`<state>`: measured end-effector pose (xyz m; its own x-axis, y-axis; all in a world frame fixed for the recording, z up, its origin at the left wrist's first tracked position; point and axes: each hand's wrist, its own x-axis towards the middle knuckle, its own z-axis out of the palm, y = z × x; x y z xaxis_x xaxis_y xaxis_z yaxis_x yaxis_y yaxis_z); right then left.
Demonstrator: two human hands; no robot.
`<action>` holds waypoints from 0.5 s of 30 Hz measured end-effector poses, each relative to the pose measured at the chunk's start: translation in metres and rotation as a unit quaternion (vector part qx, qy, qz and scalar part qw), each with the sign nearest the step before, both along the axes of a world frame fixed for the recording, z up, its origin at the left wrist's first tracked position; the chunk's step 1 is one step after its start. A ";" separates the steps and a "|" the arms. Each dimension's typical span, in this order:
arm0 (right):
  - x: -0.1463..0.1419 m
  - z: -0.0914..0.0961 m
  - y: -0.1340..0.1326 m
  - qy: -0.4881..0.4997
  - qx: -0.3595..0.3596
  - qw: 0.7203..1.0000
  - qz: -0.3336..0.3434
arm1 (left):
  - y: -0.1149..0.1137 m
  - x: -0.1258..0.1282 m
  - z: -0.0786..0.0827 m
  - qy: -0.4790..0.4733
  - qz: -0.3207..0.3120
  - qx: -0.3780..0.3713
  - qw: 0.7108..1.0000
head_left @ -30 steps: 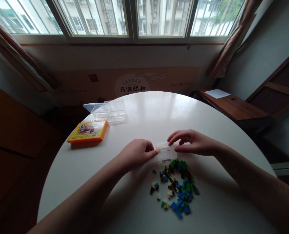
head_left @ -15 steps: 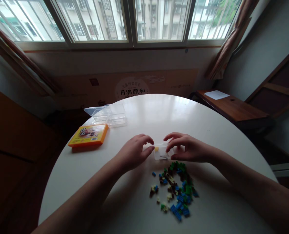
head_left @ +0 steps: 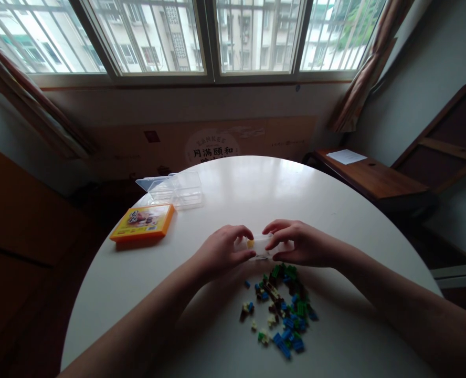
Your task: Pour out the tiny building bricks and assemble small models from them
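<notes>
A small clear plastic box (head_left: 261, 244) lies between my hands on the white table, with a bit of yellow inside at its left end. My left hand (head_left: 227, 249) is curled around the left end, thumb at the near side and fingers at the far side. Around the right end, my right hand (head_left: 299, 242) has its thumb and fingers bent in the same way. Both hands partly cover the box. Just in front of it is a loose pile of small building bricks (head_left: 290, 320) in blue, green, brown and cream.
On the table's left side lies an orange and yellow box (head_left: 144, 223). Behind it stands a clear compartment case (head_left: 178, 191) with its lid raised. A wooden side table (head_left: 378, 176) bearing a paper sheet (head_left: 346, 156) is beyond the round table's (head_left: 335, 210) right edge.
My left hand has moved right, onto the left end of the small clear box. The right hand stays at the right end. The view has tilted slightly.
</notes>
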<state>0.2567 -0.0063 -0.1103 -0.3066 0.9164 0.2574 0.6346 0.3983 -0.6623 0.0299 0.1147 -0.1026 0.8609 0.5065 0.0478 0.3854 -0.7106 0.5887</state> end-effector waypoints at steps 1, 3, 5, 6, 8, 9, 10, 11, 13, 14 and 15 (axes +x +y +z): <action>-0.001 0.001 -0.001 -0.015 0.006 1.000 -0.004 | 0.000 0.000 0.000 0.000 0.002 -0.001 1.000; -0.004 0.003 -0.001 -0.049 0.020 0.998 -0.017 | -0.001 0.000 0.000 -0.001 0.004 -0.004 1.000; -0.009 0.004 -0.002 -0.083 0.037 0.995 -0.033 | 0.000 0.000 0.000 -0.003 0.006 -0.004 1.000; -0.012 0.004 -0.002 -0.098 0.046 0.993 -0.040 | 0.000 0.000 0.000 -0.004 0.005 -0.002 1.000; -0.016 0.004 -0.001 -0.117 0.058 0.990 -0.048 | 0.001 0.000 -0.002 -0.008 0.000 0.001 1.000; -0.018 0.004 -0.001 -0.123 0.060 0.989 -0.049 | 0.002 0.000 -0.003 -0.016 -0.008 0.003 1.000; -0.019 0.003 0.000 -0.125 0.061 0.989 -0.046 | 0.003 0.000 -0.004 -0.029 -0.017 0.001 0.999; -0.019 0.003 0.000 -0.125 0.060 0.989 -0.043 | 0.005 0.000 -0.006 -0.045 -0.025 -0.004 0.999; -0.019 0.003 0.001 -0.125 0.057 0.990 -0.041 | 0.009 -0.001 -0.007 -0.086 -0.018 -0.035 0.996; -0.018 0.003 0.002 -0.125 0.057 0.990 -0.041 | 0.012 -0.001 -0.008 -0.106 -0.001 -0.054 0.993; -0.017 0.003 0.003 -0.128 0.059 0.989 -0.042 | 0.015 -0.001 -0.009 -0.123 0.021 -0.069 0.990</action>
<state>0.2396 -0.0034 -0.1073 -0.2990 0.9100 0.2871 0.8098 0.4012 -0.4281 0.0286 0.1294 -0.1115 0.8095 0.5585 0.1812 0.2467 -0.6035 0.7582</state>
